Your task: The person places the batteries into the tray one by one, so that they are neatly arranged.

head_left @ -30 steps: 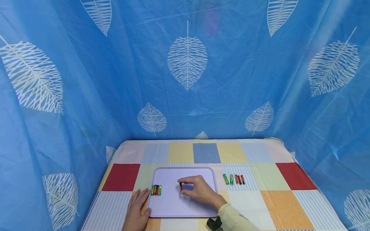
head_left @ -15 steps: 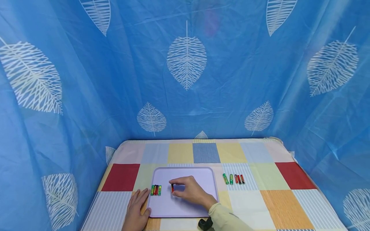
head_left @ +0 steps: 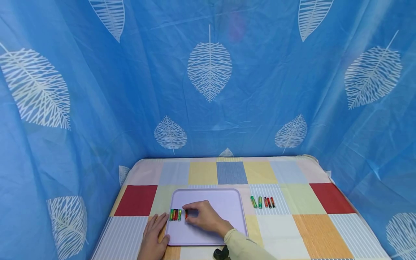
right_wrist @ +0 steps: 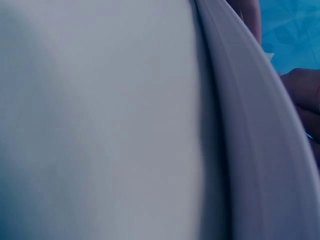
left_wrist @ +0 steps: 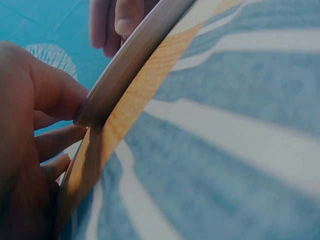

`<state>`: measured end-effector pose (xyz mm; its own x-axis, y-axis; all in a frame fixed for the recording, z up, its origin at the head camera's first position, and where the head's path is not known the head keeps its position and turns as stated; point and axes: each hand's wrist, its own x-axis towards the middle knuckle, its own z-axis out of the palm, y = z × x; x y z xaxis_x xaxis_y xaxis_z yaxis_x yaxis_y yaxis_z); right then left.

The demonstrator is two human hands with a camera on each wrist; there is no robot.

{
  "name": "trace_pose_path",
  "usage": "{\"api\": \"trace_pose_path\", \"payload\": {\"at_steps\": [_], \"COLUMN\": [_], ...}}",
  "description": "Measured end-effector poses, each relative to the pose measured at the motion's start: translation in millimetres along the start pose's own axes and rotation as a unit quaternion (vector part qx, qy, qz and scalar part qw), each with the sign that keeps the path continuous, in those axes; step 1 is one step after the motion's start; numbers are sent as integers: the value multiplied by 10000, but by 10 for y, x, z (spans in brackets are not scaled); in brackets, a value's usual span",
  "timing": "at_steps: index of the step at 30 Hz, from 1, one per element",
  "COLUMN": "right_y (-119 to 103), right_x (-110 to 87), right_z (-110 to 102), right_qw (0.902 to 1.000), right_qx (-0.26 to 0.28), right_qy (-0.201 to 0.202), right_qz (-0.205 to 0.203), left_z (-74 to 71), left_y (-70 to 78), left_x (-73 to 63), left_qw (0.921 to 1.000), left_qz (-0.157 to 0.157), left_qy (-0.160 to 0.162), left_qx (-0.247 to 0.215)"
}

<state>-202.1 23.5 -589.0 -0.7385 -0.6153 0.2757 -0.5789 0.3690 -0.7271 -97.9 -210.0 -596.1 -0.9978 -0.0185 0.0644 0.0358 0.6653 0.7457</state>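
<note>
One red-and-black battery (head_left: 186,214) is being pinched by its two ends between thumb and forefinger of the right hand (head_left: 206,217); the finger gap is being set by the battery's length. The end grip is probably being used so the long sides are being left free beside the neighbouring row. The tray (head_left: 211,236) is being touched at its left rim by the left hand (head_left: 154,238), fingers extended and slightly spread, nothing being gripped; likely it is being steadied. Contents: four batteries (head_left: 176,215) are being held side by side near the tray's left edge, green outside, red between. The pinched one is being held just right of them; floor contact is not being shown clearly. Outside, two green batteries (head_left: 260,202) and three red batteries (head_left: 269,202) are being supported by the patchwork cloth (head_left: 318,231).
</note>
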Motion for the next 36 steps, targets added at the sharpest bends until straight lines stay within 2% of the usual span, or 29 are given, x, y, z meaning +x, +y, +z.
{"api": "trace_pose_path", "payload": {"at_steps": [10,20,23,28,30,33,36], "right_y": [-46,-120,-125,-127,-125,-105,-75], "right_x": [109,162,170,149,126,86,44], "right_z": [106,160,174,162,137,82,-2], "right_qw": [9988,9911,9898,9910,9925,9948,9967], "right_qx": [-480,-1315,-1403,-1307,-1188,-1002,-804], "right_qy": [-43,-83,-103,-113,-113,-96,-67], "right_qz": [22,-189,-200,-260,-257,-170,-48], "left_z": [17,11,21,37,34,25,12], "left_y": [-18,-32,-45,-48,-42,-30,-12], "left_x": [0,-20,-14,-5,-11,-18,-16], "left_qw": [9999,9989,9991,9997,9995,9993,9997], "left_qz": [113,392,350,212,264,311,189], "left_qy": [95,256,226,129,156,217,167], "left_qx": [18,61,66,-13,-22,2,9]}}
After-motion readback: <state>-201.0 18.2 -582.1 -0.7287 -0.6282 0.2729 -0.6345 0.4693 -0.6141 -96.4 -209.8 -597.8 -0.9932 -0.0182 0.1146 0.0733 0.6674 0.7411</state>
